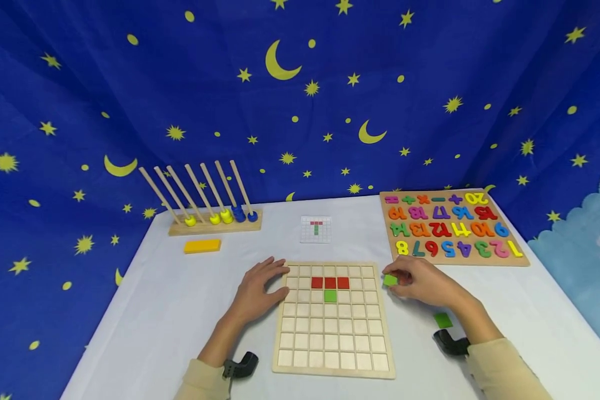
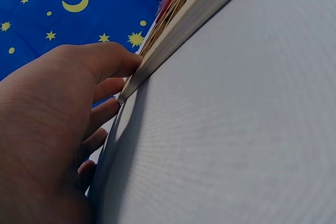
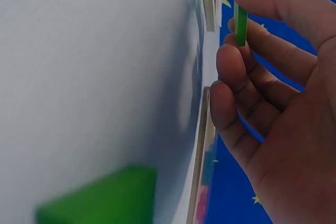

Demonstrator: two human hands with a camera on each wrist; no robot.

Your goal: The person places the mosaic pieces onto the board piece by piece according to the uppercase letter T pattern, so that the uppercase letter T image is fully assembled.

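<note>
A wooden grid board (image 1: pixel 337 355) lies on the white table with three red tiles (image 1: pixel 330 283) in a row and one green tile (image 1: pixel 330 296) below the middle one. The left hand (image 1: pixel 257 291) touches the board's upper left edge with thumb and fingers; in the left wrist view that hand (image 2: pixel 58 108) rests against the board's side (image 2: pixel 173 40). Just off the board's right edge, the right hand (image 1: pixel 422 280) pinches a green tile (image 1: pixel 390 280), seen edge-on (image 3: pixel 241 25) between thumb and fingers in the right wrist view. Another green tile (image 1: pixel 443 320) lies near the right wrist.
Behind the board lies a small pattern card (image 1: pixel 316 238). A peg stand (image 1: pixel 215 226) with yellow and blue beads and a yellow-orange block (image 1: pixel 202 246) are at the back left. A wooden number board (image 1: pixel 460 258) occupies the back right, before a blue starry curtain (image 1: pixel 325 100).
</note>
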